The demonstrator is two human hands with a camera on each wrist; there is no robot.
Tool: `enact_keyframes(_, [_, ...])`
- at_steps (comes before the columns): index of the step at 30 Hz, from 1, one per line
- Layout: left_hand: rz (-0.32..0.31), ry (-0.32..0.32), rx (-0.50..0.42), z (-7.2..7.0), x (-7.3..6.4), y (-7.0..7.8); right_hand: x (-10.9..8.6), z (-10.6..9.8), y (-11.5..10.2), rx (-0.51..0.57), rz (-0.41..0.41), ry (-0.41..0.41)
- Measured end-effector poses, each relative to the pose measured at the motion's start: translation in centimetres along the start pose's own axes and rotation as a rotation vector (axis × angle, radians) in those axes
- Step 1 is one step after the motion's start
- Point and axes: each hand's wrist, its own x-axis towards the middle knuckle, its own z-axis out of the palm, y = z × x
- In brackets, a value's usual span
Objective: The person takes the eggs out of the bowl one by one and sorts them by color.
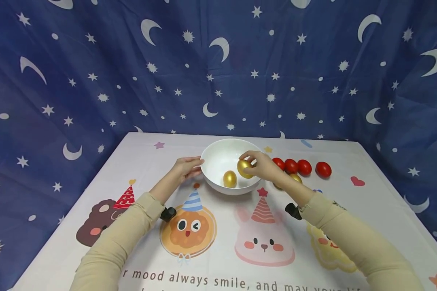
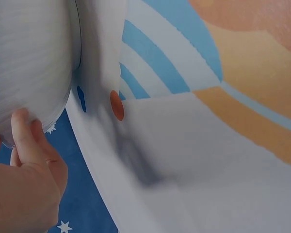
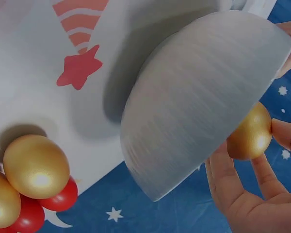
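A white bowl [image 1: 218, 153] stands near the middle of the table, with one gold egg [image 1: 230, 179] inside it. At its left rim my left hand [image 1: 187, 167] grips the edge, fingers against the outer wall [image 2: 34, 68]. Between thumb and fingers of my right hand [image 1: 264, 165] is another gold egg [image 1: 245, 168], held over the right side of the bowl. The right wrist view shows this held egg [image 3: 252, 133] beside the rim, partly hidden by the bowl.
To the right of the bowl lie several red eggs [image 1: 304, 167] in a row. Two more gold eggs [image 3: 36, 166] sit close in front of them, partly behind the right wrist in the head view. A starry blue curtain [image 1: 240, 81] hangs behind the printed tablecloth [image 1: 218, 242].
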Motion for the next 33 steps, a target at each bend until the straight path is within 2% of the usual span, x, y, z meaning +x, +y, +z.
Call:
enact_keyframes(8, [0.011,0.005,0.016,-0.1,0.0,-0.4,-1.4,0.2,0.3,0.060,0.028,0.003])
enact_keyframes(11, [0.033,0.004,0.023,0.1,0.1,-0.3,-1.7,0.2,0.6,0.071,0.029,0.024])
enact_keyframes(18, [0.019,0.001,0.042,0.4,-0.1,-0.5,-3.2,0.0,1.1,0.092,-0.019,0.051])
enact_keyframes(24, [0.056,0.005,0.048,0.1,0.1,-0.6,-3.9,-0.8,1.0,0.101,-0.079,0.122])
enact_keyframes(33, [0.038,0.005,0.027,0.1,0.2,-0.4,-5.2,-1.2,2.0,0.063,-0.024,0.187])
